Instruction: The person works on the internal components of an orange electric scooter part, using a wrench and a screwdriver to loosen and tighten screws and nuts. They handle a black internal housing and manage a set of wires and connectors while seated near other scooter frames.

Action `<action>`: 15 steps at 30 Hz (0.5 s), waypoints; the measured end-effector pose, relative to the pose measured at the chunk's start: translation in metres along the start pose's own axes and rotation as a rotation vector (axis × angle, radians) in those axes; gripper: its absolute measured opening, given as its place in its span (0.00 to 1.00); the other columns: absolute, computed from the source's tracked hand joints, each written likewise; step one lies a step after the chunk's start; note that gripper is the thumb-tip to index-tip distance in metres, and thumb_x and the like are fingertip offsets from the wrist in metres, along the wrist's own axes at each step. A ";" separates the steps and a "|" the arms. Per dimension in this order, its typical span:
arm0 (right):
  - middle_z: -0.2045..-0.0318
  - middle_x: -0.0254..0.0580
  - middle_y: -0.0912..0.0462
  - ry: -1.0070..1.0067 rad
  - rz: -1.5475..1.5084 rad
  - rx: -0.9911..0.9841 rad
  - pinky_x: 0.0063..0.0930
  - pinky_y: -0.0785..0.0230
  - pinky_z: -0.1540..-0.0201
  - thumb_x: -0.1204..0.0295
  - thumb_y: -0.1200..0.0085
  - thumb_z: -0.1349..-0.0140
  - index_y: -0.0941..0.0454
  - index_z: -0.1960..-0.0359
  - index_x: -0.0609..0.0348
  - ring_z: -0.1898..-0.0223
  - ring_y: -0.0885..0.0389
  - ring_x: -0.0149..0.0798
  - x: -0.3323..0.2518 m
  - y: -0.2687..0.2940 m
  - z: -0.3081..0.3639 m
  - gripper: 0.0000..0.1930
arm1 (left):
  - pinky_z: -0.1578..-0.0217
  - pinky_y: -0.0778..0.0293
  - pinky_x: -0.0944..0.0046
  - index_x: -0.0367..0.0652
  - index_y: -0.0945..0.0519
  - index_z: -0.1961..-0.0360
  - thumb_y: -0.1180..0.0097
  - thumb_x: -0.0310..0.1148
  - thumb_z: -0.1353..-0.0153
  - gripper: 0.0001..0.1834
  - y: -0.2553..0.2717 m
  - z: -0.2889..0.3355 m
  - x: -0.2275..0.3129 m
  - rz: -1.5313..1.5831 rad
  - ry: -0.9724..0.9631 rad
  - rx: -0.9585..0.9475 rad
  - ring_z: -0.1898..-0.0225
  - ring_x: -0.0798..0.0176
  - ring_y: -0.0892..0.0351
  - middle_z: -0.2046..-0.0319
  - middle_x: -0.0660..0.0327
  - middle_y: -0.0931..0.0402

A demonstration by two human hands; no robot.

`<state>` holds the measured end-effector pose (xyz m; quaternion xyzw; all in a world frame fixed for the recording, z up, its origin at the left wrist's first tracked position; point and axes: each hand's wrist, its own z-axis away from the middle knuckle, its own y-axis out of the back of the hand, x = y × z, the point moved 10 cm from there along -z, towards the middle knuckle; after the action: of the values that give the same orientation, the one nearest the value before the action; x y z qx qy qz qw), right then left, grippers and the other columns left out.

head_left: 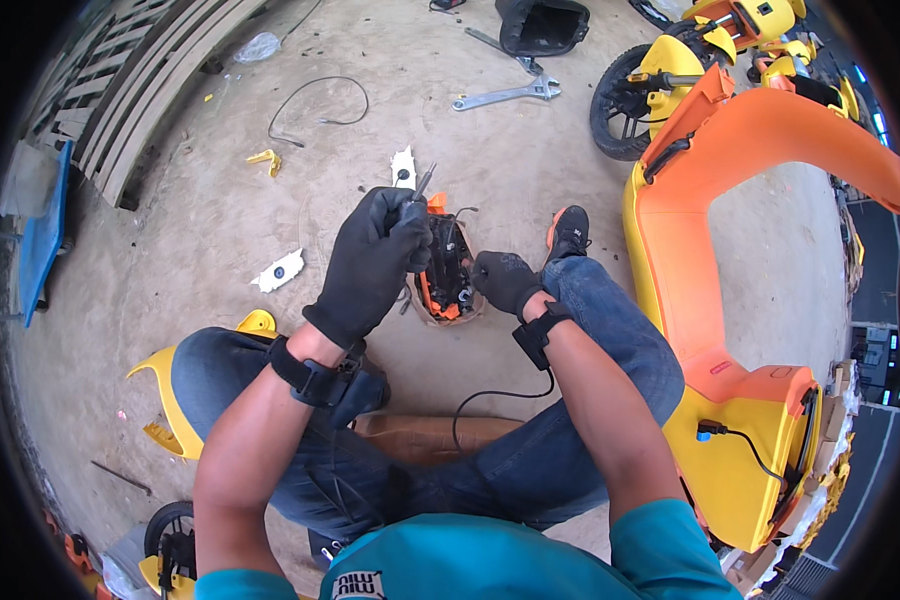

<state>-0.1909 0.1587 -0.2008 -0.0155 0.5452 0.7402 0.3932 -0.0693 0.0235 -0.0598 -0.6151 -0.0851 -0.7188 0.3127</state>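
Note:
My left hand (375, 258), in a black glove, grips a thin screwdriver (422, 184) whose shaft points up and away. Its lower end goes down behind my fingers toward an orange and black part (448, 272) that stands on the ground between my knees. My right hand (505, 280), also in a black glove, holds that part by its right side. A thin wire sticks out of the part's top. Both wrists carry black straps, and a black cable runs from the right one.
A yellow and orange scooter body (715, 300) stands close at my right. Two wrenches (508, 92) and a black bag (542, 24) lie ahead. White plastic pieces (280, 270), a yellow clip (264, 158) and a black wire loop (315, 105) are scattered on the concrete. A yellow panel (170, 400) lies under my left knee.

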 end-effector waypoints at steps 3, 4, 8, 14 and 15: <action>0.67 0.53 0.17 -0.030 0.024 -0.049 0.46 0.28 0.56 0.64 0.44 0.40 0.22 0.65 0.57 0.61 0.19 0.56 0.011 -0.017 0.005 0.10 | 0.65 0.23 0.70 0.40 0.26 0.51 0.48 0.34 0.30 0.12 0.003 0.003 -0.006 0.020 0.073 -0.018 0.69 0.73 0.23 0.66 0.64 0.22; 0.63 0.53 0.17 -0.036 0.064 -0.097 0.47 0.28 0.54 0.64 0.43 0.40 0.21 0.61 0.57 0.59 0.18 0.56 0.014 -0.022 0.004 0.11 | 0.65 0.23 0.70 0.40 0.26 0.51 0.48 0.34 0.30 0.12 0.005 0.002 -0.008 0.024 0.071 -0.016 0.69 0.73 0.23 0.66 0.64 0.22; 0.63 0.57 0.16 -0.067 -0.015 0.191 0.46 0.27 0.55 0.51 0.52 0.31 0.20 0.56 0.59 0.59 0.18 0.58 0.034 0.007 0.003 0.22 | 0.59 0.23 0.68 0.38 0.29 0.45 0.48 0.32 0.32 0.17 0.000 0.000 -0.012 0.013 0.066 -0.067 0.63 0.70 0.21 0.59 0.59 0.21; 0.68 0.39 0.17 0.056 -0.836 0.124 0.27 0.28 0.64 0.61 0.47 0.31 0.22 0.53 0.63 0.69 0.20 0.31 -0.062 0.098 0.021 0.16 | 0.49 0.25 0.64 0.37 0.40 0.33 0.44 0.27 0.36 0.31 -0.013 0.005 -0.004 -0.002 0.011 -0.109 0.54 0.65 0.21 0.52 0.55 0.24; 0.68 0.39 0.17 0.061 -0.835 0.121 0.27 0.28 0.64 0.61 0.47 0.31 0.22 0.53 0.63 0.69 0.20 0.31 -0.077 0.108 0.028 0.16 | 0.48 0.25 0.64 0.38 0.43 0.31 0.43 0.26 0.37 0.35 -0.012 0.005 -0.002 -0.068 -0.028 -0.091 0.52 0.66 0.22 0.51 0.55 0.25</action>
<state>-0.1912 0.1281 -0.0688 -0.2339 0.5460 0.4829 0.6434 -0.0713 0.0362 -0.0569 -0.6356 -0.0773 -0.7233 0.2586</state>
